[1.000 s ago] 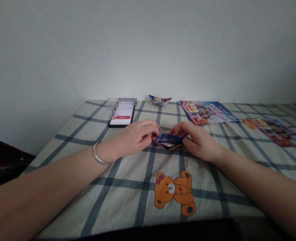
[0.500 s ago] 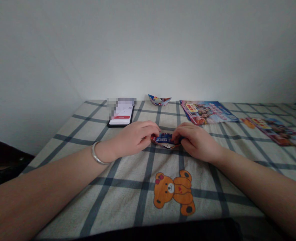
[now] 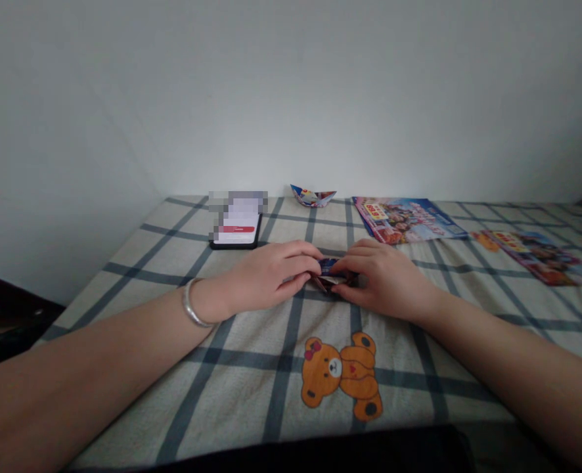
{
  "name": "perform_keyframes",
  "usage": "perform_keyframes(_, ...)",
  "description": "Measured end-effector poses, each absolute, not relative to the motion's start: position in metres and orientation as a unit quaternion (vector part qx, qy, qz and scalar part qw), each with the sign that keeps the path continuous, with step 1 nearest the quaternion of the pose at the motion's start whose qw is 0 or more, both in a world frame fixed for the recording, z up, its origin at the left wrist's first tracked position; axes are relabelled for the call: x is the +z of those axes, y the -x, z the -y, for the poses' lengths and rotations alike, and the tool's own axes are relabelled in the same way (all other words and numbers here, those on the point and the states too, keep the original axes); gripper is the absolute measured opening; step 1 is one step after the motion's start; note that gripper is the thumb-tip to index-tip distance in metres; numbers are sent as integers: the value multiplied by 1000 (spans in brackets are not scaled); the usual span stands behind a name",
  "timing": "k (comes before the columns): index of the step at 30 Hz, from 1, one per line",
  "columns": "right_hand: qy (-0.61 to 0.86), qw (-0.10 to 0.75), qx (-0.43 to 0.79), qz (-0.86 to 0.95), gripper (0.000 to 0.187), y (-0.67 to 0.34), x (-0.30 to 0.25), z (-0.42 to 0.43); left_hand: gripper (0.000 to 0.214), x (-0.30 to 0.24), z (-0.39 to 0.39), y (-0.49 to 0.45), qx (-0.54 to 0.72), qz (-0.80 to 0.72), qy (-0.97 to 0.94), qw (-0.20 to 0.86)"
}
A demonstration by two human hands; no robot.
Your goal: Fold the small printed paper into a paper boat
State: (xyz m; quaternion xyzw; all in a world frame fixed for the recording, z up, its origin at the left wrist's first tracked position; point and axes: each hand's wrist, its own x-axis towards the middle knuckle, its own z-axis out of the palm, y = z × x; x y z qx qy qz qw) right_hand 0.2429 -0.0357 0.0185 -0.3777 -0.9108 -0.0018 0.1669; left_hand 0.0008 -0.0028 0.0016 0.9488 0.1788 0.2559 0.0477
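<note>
Between my hands, low over the checked cloth, is a small piece of folded printed paper (image 3: 326, 281), dark blue inside with a pale, reddish lower edge. My left hand (image 3: 278, 272) pinches its left end between thumb and fingers. My right hand (image 3: 380, 276) grips the right end, thumb at the near edge and fingers over the top. Much of the paper is hidden behind the fingers. A finished-looking folded paper boat (image 3: 313, 196) stands farther back by the wall.
A lit phone (image 3: 236, 223) lies at the back left. Printed flyers (image 3: 409, 220) lie at the back right, and another flyer (image 3: 550, 256) is farther right. The checked tablecloth (image 3: 242, 407) bears a printed teddy bear (image 3: 343, 374) near me. A white wall (image 3: 291, 92) rises behind.
My left hand has shifted slightly right, closer to my right hand. The paper's opening now looks narrower and more covered by the fingers. My right thumb has moved to the near edge.
</note>
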Motion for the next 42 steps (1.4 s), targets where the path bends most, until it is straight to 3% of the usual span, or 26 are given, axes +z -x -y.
perform_keyframes(17, 431, 155, -13, 889, 13, -235, 17, 36, 26, 3, 9, -9, 233, -180, -948, 120)
perform_keyframes(42, 409, 135, -35, 902, 11, -236, 12, 34, 16, 1, 10, -7, 226, -168, -959, -22)
